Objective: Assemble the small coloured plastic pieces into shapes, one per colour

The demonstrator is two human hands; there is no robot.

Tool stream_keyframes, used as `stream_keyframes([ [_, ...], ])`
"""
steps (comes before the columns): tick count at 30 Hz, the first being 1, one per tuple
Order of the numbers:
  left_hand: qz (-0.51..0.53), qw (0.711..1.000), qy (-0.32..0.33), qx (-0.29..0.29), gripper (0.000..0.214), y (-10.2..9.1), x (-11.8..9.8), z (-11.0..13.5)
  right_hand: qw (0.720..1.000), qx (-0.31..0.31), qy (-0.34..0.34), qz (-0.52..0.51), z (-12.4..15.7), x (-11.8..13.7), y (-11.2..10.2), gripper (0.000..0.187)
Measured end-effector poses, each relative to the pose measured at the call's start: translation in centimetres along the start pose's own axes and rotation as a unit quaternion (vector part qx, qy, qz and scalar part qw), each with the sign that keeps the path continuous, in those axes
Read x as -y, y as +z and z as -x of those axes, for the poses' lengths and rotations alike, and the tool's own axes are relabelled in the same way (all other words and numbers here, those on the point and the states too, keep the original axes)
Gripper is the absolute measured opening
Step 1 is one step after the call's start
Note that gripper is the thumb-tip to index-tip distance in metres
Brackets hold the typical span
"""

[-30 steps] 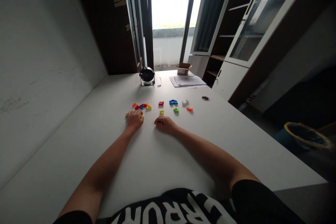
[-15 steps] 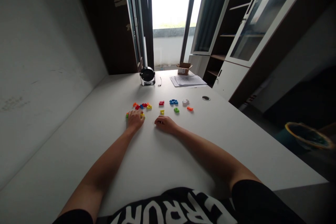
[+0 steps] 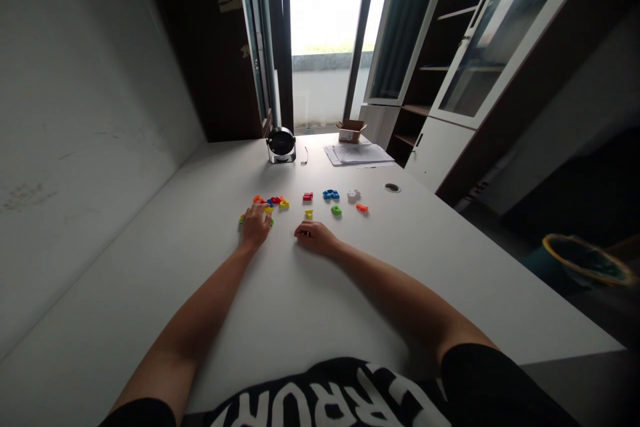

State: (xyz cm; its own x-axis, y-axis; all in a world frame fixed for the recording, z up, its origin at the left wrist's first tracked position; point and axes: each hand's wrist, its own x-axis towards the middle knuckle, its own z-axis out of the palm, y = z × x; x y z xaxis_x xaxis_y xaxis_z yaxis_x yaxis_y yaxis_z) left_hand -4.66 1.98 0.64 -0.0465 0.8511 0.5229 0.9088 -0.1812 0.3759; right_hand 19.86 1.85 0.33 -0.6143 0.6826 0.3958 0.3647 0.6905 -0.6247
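Two bare arms reach out over a big white counter (image 3: 300,320). The left hand (image 3: 255,227) sits at the near end of a small bunch of bright plastic letters (image 3: 270,201) in red, blue, orange and yellow. Its fingers (image 3: 260,211) are spread wide and touch the pieces there, with a green piece (image 3: 243,219) by the hand and a yellow piece (image 3: 269,209) just past the fingertips, but I cannot tell if they hold one. The right hand (image 3: 315,238) rests on the counter, and its fingers (image 3: 301,231) curl in narrow. I cannot tell if anything is in them. A small yellow letter (image 3: 309,214) lies just past them. Farther along are a red letter (image 3: 307,197), a blue letter (image 3: 330,195), a white piece (image 3: 353,193), a green letter (image 3: 336,210) and an orange letter (image 3: 361,208). At the far end stand a little black and silver fan (image 3: 281,145), a cardboard box (image 3: 351,131) and a stack of papers (image 3: 357,155). A cabinet with glass doors (image 3: 505,33) stands on the right, beside a bright window (image 3: 325,0).
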Motion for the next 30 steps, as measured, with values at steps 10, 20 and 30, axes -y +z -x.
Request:
stream_keyframes([
  [10,0.192,0.971,0.138,0.037,0.025,0.1,-4.1,1.3,0.976,-0.076,0.129,-0.158,-0.7,-2.4,0.3,0.025],
  [20,0.132,0.967,0.208,0.067,0.027,-0.5,-4.8,1.7,0.976,-0.051,0.130,-0.167,-0.9,-2.6,-0.3,0.031],
  [30,0.131,0.969,0.191,0.090,0.015,-0.4,-4.8,1.8,0.974,-0.063,0.141,-0.163,-0.8,-2.8,0.2,0.020],
])
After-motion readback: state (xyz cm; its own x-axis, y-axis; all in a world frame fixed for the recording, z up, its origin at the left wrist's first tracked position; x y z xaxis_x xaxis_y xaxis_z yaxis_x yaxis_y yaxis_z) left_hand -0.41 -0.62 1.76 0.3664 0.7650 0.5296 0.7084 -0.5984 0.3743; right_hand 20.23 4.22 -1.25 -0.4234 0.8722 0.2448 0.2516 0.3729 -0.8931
